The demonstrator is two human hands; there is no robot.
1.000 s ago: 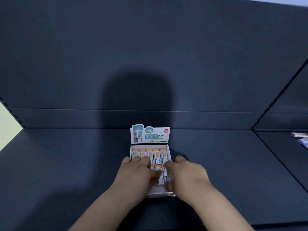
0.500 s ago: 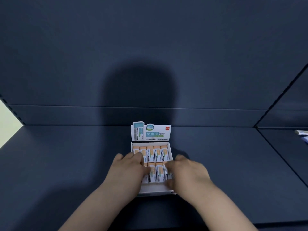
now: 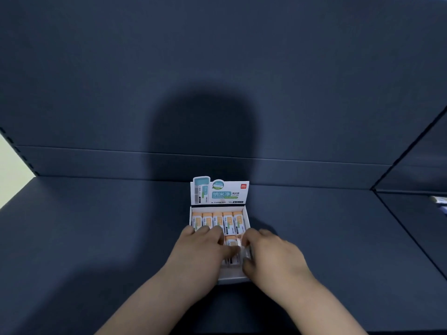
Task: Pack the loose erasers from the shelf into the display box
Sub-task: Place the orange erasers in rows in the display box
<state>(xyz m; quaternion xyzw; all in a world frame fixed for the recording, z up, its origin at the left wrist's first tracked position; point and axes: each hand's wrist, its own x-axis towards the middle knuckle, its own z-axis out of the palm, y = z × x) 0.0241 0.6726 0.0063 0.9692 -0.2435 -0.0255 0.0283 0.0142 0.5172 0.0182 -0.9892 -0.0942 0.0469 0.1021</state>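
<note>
My left hand [image 3: 200, 252] lies flat, fingers pressing the front-row erasers [image 3: 232, 244] in the box [image 3: 232, 278] at the shelf's [image 3: 96, 238] six o'clock. At the box's three o'clock my right hand [image 3: 273, 257] curls; whether it grips an eraser I cannot tell.

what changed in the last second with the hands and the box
The left hand drew left, then slid back right over the near-row erasers, narrowing the gap to the right hand. Nothing visibly picked up or released. The display box and back row stayed put.
</note>
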